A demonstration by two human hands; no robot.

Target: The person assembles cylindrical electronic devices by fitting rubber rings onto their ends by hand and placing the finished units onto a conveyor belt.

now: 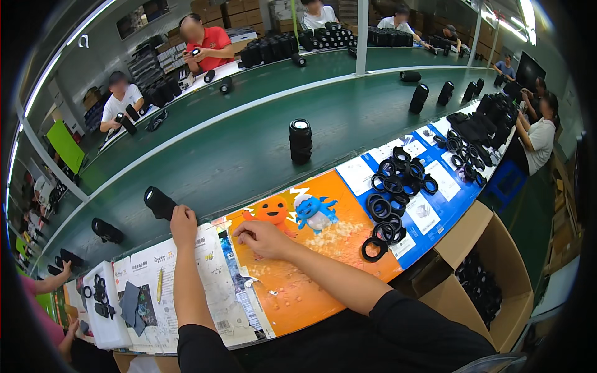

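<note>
My left hand (pixel 184 222) is closed on the lower end of a black cylindrical portable speaker (pixel 159 202). The speaker leans over the near edge of the green conveyor belt, its round light-rimmed end pointing up and away. Its gripped end is partly hidden by my fingers. Over the orange printed board (pixel 311 273) hovers or rests my right hand (pixel 264 240), fingers loosely bent and nothing visible in them. Another black speaker (pixel 300 142) stands upright on the belt, ahead of my right hand.
Black rings (pixel 387 231) lie piled at right on a blue printed board (pixel 444 211). An open cardboard box (pixel 463 233) of black parts stands below. A white foam tray (pixel 102 308), grey cloth (pixel 131 306) and yellow pen-like tool (pixel 160 286) lie left. Co-workers sit around the conveyor (pixel 249 149).
</note>
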